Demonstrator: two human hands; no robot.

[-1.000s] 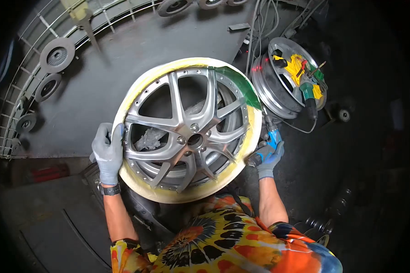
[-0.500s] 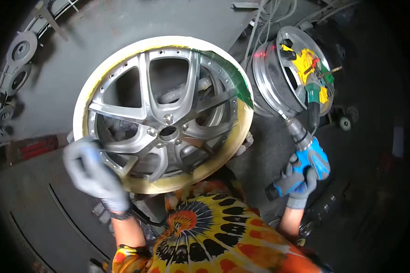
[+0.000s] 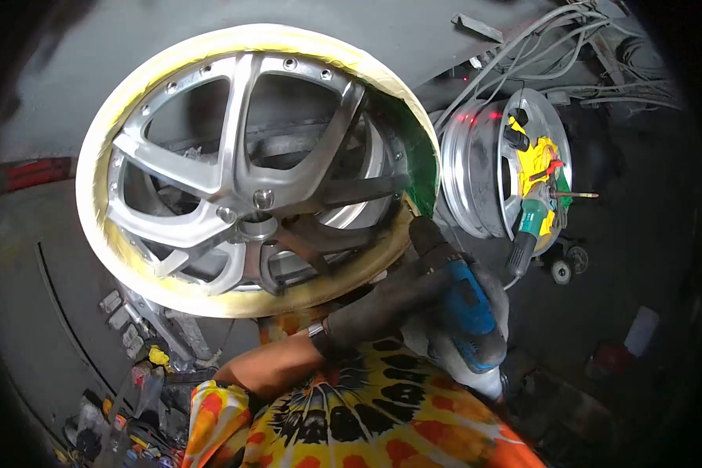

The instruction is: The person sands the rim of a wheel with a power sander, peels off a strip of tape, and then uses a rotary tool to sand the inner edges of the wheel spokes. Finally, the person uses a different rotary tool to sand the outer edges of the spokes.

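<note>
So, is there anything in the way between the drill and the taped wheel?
Nothing visible. In this view the drill has its front end right by the taped wheel; the left hand lies alongside, not ahead.

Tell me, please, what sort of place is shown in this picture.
Probably a wheel repair or finishing workshop: there is a large spoked wheel with a yellow-covered edge, a second wheel bearing a green power tool, and a blue drill.
</note>
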